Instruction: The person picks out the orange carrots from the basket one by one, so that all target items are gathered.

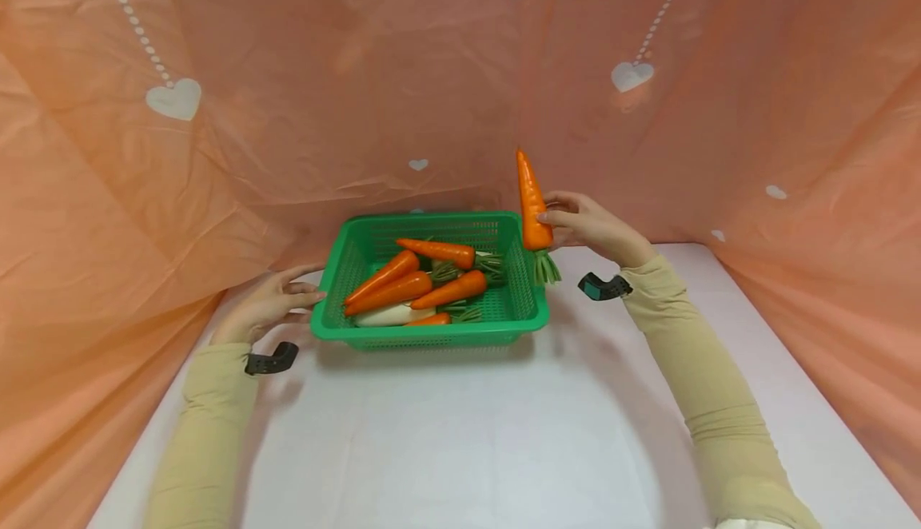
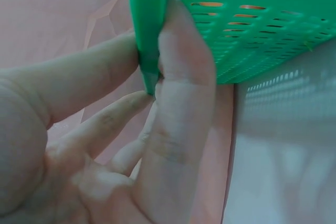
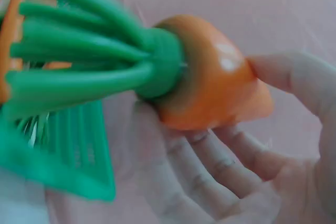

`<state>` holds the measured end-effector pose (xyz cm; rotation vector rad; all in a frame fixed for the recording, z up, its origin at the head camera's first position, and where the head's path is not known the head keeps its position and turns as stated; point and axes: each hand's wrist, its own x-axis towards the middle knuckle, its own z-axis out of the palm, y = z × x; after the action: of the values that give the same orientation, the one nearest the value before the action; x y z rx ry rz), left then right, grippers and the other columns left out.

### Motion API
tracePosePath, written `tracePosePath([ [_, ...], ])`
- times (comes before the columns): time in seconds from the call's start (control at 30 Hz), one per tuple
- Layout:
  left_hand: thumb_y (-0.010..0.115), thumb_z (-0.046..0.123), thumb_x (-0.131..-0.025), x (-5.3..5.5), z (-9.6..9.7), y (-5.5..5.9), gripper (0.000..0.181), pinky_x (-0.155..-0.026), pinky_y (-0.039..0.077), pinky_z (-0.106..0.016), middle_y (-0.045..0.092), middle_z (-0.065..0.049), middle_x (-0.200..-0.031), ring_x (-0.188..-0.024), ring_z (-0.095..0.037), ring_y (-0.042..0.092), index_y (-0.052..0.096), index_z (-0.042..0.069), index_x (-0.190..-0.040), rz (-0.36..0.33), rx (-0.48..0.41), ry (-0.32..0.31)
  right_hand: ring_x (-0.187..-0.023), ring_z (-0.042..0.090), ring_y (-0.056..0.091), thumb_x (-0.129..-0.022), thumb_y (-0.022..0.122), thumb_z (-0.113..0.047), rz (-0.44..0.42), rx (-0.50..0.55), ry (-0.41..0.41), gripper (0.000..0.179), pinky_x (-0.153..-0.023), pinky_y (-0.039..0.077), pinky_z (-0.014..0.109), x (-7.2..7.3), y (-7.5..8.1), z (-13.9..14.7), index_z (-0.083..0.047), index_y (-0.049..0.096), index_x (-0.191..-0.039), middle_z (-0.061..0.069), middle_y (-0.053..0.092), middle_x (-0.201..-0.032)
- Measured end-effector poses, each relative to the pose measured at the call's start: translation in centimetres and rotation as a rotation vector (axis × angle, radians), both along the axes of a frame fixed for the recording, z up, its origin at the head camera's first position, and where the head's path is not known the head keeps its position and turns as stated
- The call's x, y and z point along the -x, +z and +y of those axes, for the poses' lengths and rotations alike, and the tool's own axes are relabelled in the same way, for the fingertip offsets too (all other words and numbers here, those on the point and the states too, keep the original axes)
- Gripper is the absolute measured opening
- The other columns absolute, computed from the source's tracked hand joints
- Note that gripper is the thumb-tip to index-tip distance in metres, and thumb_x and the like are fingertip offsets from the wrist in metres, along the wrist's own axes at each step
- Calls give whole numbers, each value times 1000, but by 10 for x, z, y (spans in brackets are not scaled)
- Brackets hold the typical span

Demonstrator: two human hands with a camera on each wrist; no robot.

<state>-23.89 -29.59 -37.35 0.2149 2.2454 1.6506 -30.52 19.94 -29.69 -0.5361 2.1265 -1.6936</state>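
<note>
At the basket's right end, my right hand (image 1: 593, 227) holds an orange carrot (image 1: 531, 197) upright, its tip up and its cut green stems hanging down. The right wrist view shows the thumb on one side of this carrot and the fingers under the other. My left hand (image 1: 268, 307) pinches the left rim of a green plastic basket (image 1: 432, 328); in the left wrist view the rim (image 2: 149, 30) lies between thumb and fingers. Inside the basket lie several carrots (image 1: 392, 293) and a white radish (image 1: 381, 316), partly hidden under them.
The basket is on a white table (image 1: 446, 433), near its back edge. A pink-orange curtain (image 1: 288, 113) with white hearts hangs behind and along both sides. Each wrist wears a dark strap (image 1: 604, 286).
</note>
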Motion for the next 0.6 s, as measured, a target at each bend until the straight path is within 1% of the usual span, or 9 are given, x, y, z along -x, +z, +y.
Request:
tracePosePath([
  [0.1, 62, 12, -95, 0, -1, -1, 71, -79, 54, -36, 55, -20, -117, -92, -18, 65, 20, 5, -152, -3, -4, 1, -99, 29, 61, -98, 56, -23, -6, 9, -61, 52, -82, 53, 45, -1, -10, 16, 2, 37, -138, 23, 47, -128],
  [0.23, 61, 9, -94, 1, -2, -1, 70, -77, 55, -35, 58, -15, -113, -89, -17, 65, 21, 3, -151, 5, 2, 9, -103, 27, 59, -98, 56, -23, -19, 12, -122, 55, -83, 53, 44, -2, -27, 34, 5, 34, -140, 23, 45, -130],
  [0.37, 62, 9, -94, 2, -1, -2, 71, -77, 55, -35, 59, -12, -111, -89, -17, 65, 21, 3, -151, 9, -2, 4, -99, 24, 58, -97, 57, -24, -47, -7, -174, 60, -82, 54, 41, -4, -43, 47, 6, 31, -142, 24, 45, -129],
  [0.5, 62, 9, -94, 0, -1, -2, 71, -78, 55, -35, 60, -12, -110, -90, -18, 65, 20, 3, -152, 7, -15, -1, -95, 20, 60, -99, 55, -23, -65, -56, -180, 60, -81, 54, 37, -8, -60, 57, 11, 31, -142, 26, 47, -128],
  [0.6, 60, 9, -95, -2, -2, -2, 70, -77, 55, -34, 60, -11, -109, -89, -18, 65, 19, 2, -152, 7, -25, -4, -96, 22, 60, -99, 54, -24, -78, -86, -187, 57, -83, 53, 36, -11, -71, 61, 10, 34, -140, 25, 51, -124],
])
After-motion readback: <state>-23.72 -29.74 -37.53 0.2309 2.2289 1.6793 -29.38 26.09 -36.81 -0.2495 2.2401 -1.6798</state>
